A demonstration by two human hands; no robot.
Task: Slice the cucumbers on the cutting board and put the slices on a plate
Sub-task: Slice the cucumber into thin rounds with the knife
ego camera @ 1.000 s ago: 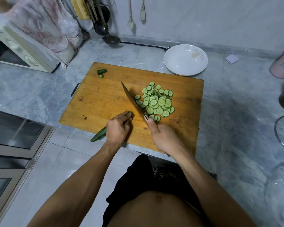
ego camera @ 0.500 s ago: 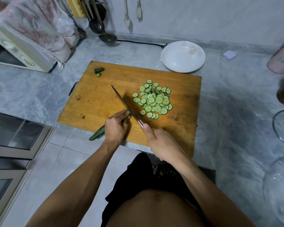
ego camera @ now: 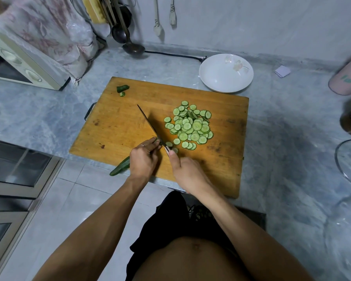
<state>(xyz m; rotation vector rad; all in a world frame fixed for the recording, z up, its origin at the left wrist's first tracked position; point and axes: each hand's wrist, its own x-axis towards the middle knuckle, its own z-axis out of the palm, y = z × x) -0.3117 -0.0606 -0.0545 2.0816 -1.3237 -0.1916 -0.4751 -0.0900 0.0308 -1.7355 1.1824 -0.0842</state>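
- We see only part of the cucumber (ego camera: 120, 167): its tail end sticks out past the near edge of the cutting board (ego camera: 118, 126), while the rest is hidden under our left hand (ego camera: 143, 160).
- Our left hand is curled over the cucumber, gripping it, fingertips right at the blade; the cut face itself is too covered to make out.
- Our right hand (ego camera: 187, 173) is wrapped round the handle of the knife (ego camera: 149, 124), which the hand hides almost entirely, with the thumb pointing along it towards the blade.
- The blade runs away from us and to the left over the board, its heel at the cucumber's end.
- At the right edge of the view a pink container (ego camera: 348, 78), a dark object and a glass lid (ego camera: 349, 163) are cut off.
- Compared with a second ago, the knife has shifted left, away from the pile of slices (ego camera: 190, 126), and a couple of fresh slices now lie beside the blade's heel.
- The pile itself has not moved and sits right of centre on the board.
- A cut-off stub end (ego camera: 122, 88) lies at the board's far left corner.
- The white plate (ego camera: 226, 73) stands on the surface (ego camera: 39, 110) just behind the board's far right corner; we see no slices in it.
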